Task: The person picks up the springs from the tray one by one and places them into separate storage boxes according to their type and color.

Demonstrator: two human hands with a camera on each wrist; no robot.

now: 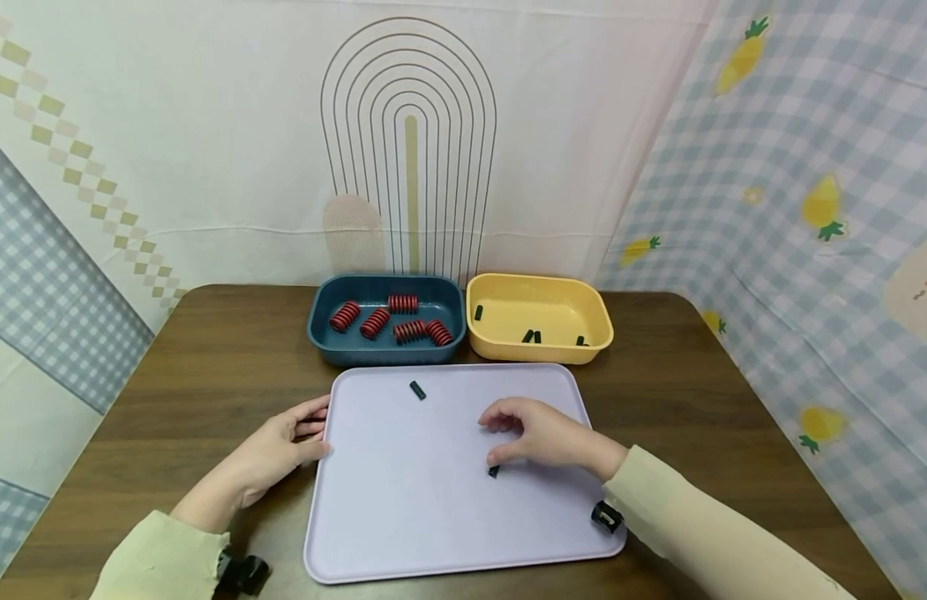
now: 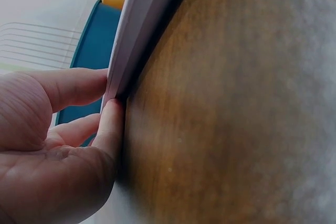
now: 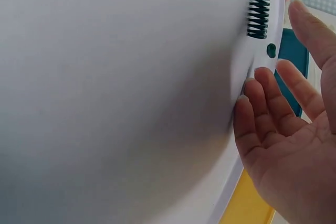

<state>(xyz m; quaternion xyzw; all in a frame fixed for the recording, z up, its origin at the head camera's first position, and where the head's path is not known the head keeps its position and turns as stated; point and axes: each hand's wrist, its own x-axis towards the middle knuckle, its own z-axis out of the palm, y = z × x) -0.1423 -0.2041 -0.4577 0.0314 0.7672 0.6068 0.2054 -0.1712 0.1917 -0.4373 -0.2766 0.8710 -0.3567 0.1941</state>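
Observation:
A dark green coil spring lies on the pale lilac tray. In the head view my right hand hovers over the tray beside this spring, its thumb tip close to it. The right wrist view shows loosely bent fingers with nothing between them and the thumb, apart from the spring. Near the tray's far edge lies a second green spring. My left hand touches the tray's left rim from outside; in the left wrist view its fairly straight fingers rest against that rim.
Behind the tray stand a dark blue bin with several red springs and, on its right, a yellow bin with several small green springs. All rest on a brown wooden table against a patterned cloth backdrop.

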